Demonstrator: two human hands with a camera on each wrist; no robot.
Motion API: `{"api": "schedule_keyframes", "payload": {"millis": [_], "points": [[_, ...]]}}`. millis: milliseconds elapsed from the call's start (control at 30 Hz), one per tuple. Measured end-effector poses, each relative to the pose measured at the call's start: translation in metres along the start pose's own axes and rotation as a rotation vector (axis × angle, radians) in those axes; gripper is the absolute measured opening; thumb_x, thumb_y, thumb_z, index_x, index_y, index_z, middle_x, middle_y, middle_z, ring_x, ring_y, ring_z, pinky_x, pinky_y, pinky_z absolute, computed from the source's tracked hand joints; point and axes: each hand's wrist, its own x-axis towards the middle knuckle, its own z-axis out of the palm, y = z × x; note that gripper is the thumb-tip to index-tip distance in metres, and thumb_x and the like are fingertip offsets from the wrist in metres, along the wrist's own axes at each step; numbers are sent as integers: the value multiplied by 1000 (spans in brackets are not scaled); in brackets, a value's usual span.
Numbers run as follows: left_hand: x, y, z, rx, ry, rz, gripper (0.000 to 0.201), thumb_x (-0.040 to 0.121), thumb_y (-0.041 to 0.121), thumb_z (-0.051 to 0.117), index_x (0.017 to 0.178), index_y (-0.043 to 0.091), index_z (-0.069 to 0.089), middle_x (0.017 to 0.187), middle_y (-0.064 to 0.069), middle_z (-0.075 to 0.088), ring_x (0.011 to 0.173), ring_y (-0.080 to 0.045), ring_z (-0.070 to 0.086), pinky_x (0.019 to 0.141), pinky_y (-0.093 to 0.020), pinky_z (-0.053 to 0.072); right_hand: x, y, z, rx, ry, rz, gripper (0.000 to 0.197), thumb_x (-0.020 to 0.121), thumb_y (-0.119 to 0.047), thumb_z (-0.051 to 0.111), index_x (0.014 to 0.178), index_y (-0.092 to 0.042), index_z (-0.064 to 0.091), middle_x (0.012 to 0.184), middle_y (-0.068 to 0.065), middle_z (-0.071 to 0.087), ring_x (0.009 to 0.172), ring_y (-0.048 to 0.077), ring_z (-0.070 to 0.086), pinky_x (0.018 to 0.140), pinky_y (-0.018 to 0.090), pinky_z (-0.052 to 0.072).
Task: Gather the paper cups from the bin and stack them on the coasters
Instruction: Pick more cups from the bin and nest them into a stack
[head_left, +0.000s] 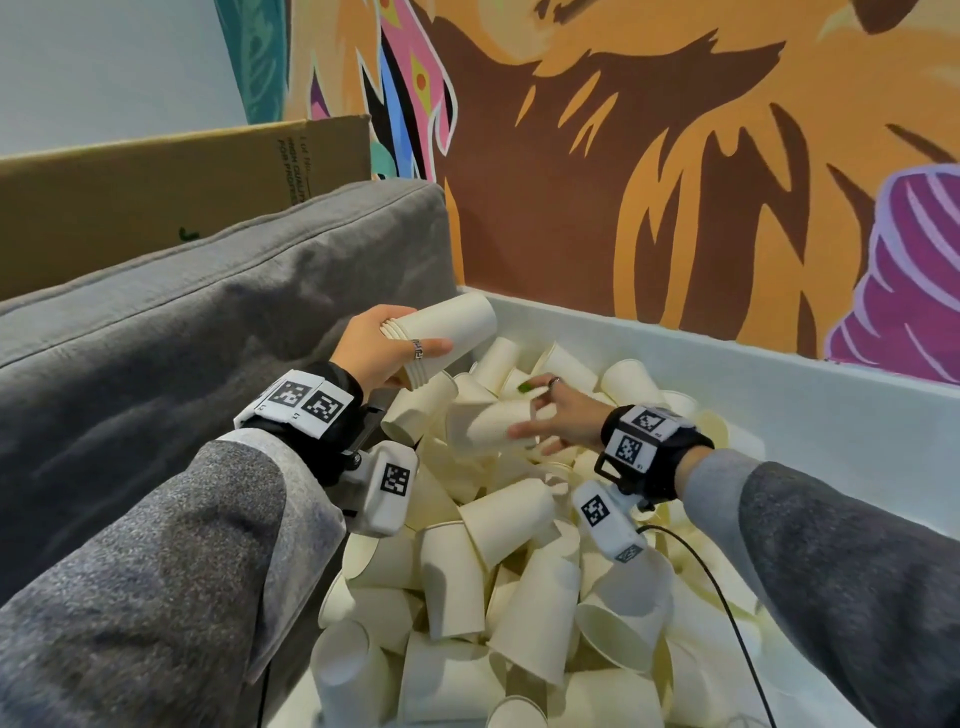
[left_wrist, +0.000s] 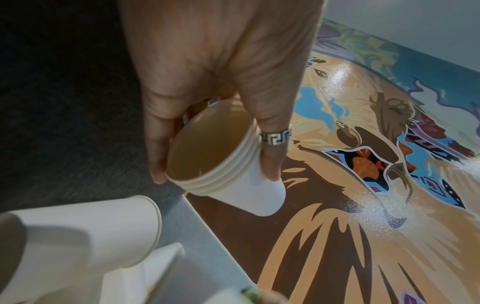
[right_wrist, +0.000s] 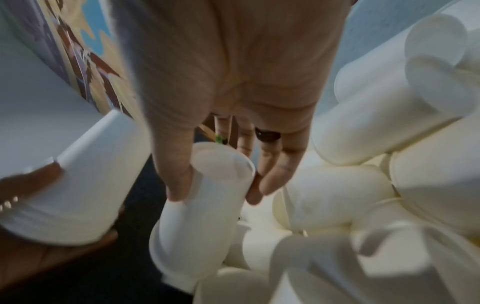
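A white bin (head_left: 779, 358) holds a heap of several loose white paper cups (head_left: 498, 582). My left hand (head_left: 387, 351) grips a nested stack of cups (head_left: 447, 335) on its side above the bin's far left corner; the stack (left_wrist: 228, 170) shows its open mouth in the left wrist view. My right hand (head_left: 540, 415) pinches a single cup (head_left: 483, 428) by its base end, lying sideways just over the heap. In the right wrist view thumb and fingers curl round that cup (right_wrist: 207, 197). No coasters are in view.
A grey sofa cushion (head_left: 208, 322) borders the bin on the left, with a cardboard box (head_left: 171, 192) behind it. A painted mural wall (head_left: 675, 156) rises behind the bin. A black cable (head_left: 727, 608) runs over the cups at the right.
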Motion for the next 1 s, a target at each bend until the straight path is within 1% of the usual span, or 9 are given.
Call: {"api": "schedule_keyframes", "payload": {"millis": [67, 200, 367, 467, 567, 633, 733, 867, 1000], "points": [[0, 1, 1, -5, 1, 5, 50, 74, 17, 80, 118, 16, 56, 111, -6, 61, 92, -19, 61, 58, -28, 54, -2, -6, -13, 64, 107, -68, 64, 78, -19, 74, 127, -22, 34, 114, 1, 44, 81, 22, 63, 63, 27, 55], [-4, 5, 4, -23, 4, 22, 25, 79, 18, 75, 95, 23, 57, 96, -2, 59, 81, -12, 58, 60, -29, 52, -11, -22, -44, 255, 275, -160, 53, 82, -18, 70, 120, -23, 34, 120, 5, 41, 77, 22, 59, 65, 33, 51], [-6, 10, 7, -29, 1, 33, 21, 81, 20, 73, 80, 29, 55, 92, -1, 59, 81, -15, 57, 64, -30, 53, -22, -40, -66, 387, 352, -221, 47, 86, -20, 65, 121, -21, 33, 123, 6, 43, 76, 19, 57, 64, 32, 48], [-9, 15, 10, -53, -45, 33, 19, 82, 20, 72, 87, 28, 56, 91, 2, 59, 83, -12, 57, 64, -29, 52, -27, -47, -67, 394, 298, -241, 51, 88, -21, 63, 127, -19, 31, 118, 5, 49, 77, 18, 56, 65, 33, 48], [-12, 20, 13, -69, -85, 9, 33, 79, 22, 75, 107, 23, 57, 99, 2, 62, 90, -14, 59, 68, -31, 54, -30, -53, -62, 400, 230, -259, 51, 89, -22, 61, 130, -17, 30, 110, 2, 54, 77, 18, 55, 66, 32, 48], [-13, 23, 13, -79, -88, 5, 35, 78, 23, 75, 108, 23, 57, 100, 1, 62, 91, -15, 60, 69, -32, 54, -32, -58, -61, 403, 217, -266, 51, 89, -22, 61, 130, -18, 31, 108, 2, 55, 79, 19, 56, 66, 32, 49], [-17, 26, 11, -98, -110, -7, 32, 79, 22, 74, 105, 25, 57, 97, 2, 61, 88, -13, 59, 66, -30, 52, -38, -63, -63, 365, 216, -284, 58, 88, -22, 62, 136, -18, 29, 114, 4, 58, 85, 21, 57, 68, 31, 50], [-21, 26, 11, -77, -172, 9, 54, 78, 21, 75, 126, 18, 51, 105, 0, 60, 90, -14, 59, 66, -29, 53, -44, -71, -59, 210, 146, -300, 65, 86, -23, 64, 139, -23, 27, 125, 4, 57, 95, 20, 59, 76, 31, 52], [-24, 29, 16, -56, -190, 27, 49, 74, 18, 79, 117, 20, 56, 110, -4, 62, 94, -19, 61, 75, -35, 56, -42, -77, -42, 164, 73, -306, 61, 86, -20, 64, 138, -18, 31, 126, 7, 57, 89, 22, 61, 73, 30, 52]]}}
